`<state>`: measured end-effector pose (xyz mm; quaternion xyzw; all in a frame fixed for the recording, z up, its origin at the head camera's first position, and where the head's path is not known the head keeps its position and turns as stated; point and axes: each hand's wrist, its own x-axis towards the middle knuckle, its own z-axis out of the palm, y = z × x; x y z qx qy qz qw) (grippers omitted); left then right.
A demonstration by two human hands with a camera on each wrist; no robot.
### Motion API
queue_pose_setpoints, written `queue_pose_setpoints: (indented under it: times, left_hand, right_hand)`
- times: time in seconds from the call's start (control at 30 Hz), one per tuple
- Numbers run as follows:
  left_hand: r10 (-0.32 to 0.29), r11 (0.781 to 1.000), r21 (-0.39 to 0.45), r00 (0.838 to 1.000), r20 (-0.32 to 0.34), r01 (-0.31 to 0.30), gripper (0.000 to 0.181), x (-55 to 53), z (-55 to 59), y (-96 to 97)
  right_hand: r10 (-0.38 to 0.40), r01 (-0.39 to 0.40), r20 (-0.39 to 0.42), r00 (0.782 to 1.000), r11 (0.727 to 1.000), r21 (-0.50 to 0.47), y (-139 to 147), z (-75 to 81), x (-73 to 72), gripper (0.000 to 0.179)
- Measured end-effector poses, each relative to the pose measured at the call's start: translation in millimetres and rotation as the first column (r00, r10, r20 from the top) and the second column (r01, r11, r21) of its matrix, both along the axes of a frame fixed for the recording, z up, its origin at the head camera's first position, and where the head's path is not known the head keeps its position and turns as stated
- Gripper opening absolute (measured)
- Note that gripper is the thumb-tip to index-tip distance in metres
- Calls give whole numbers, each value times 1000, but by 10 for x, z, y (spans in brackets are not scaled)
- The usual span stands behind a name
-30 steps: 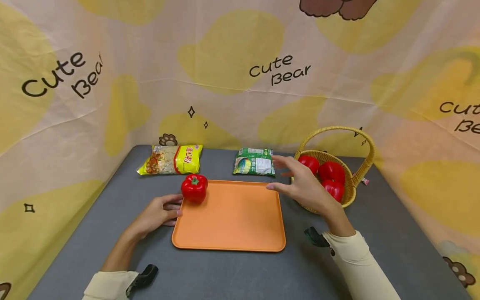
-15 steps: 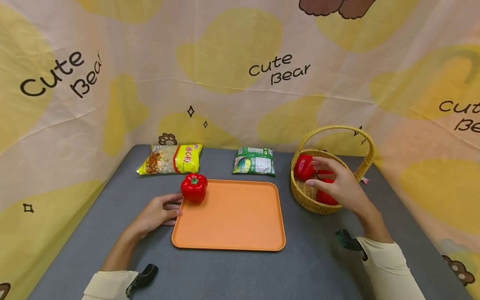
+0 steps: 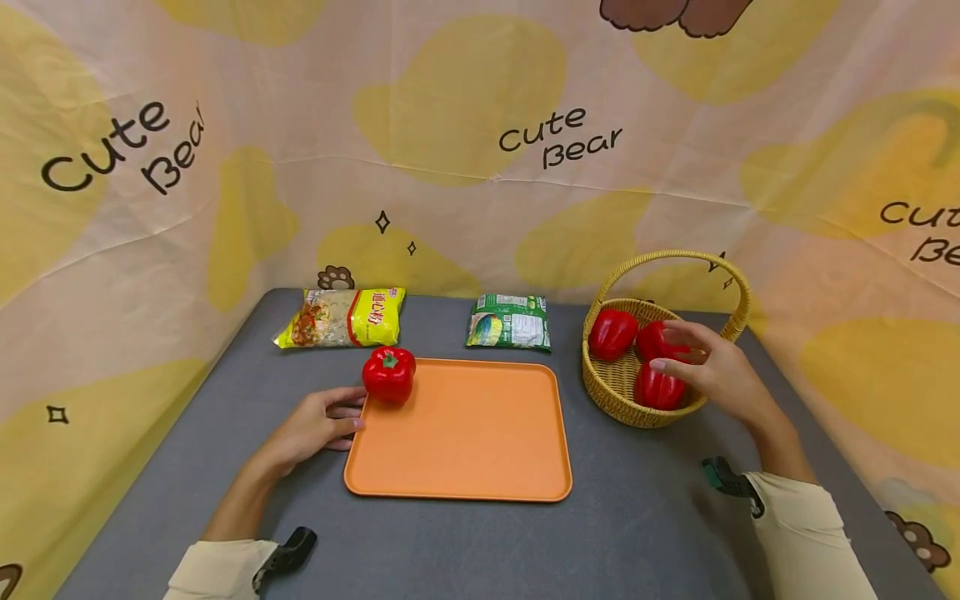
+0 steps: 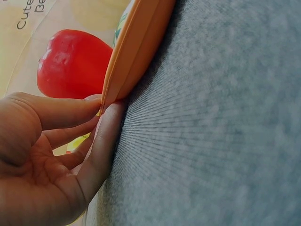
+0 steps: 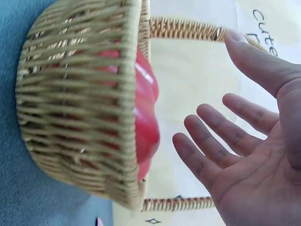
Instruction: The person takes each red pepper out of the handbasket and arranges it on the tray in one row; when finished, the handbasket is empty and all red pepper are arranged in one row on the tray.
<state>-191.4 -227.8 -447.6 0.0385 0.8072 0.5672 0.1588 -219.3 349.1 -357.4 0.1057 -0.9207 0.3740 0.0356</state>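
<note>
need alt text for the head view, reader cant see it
A person's right hand hovers above a wicker basket holding three red peppers, while the left hand pinches the left edge of an orange tray with another red pepper at its far left corner. A yellow packet and a green packet lie behind on a gray table.
</note>
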Motion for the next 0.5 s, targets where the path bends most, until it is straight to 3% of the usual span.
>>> queue_pose_setpoints:
  times: [0.27, 0.5]
  left_hand:
    - [16, 1000, -10, 1000, 14, -16, 62, -14, 3, 9]
    - [13, 1000, -15, 1000, 14, -13, 61, -8, -3, 7]
  right_hand:
    - [-14, 5, 104, 995, 996, 94, 78, -73, -47, 79]
    - [30, -41, 108, 994, 994, 105, 89, -155, -84, 73]
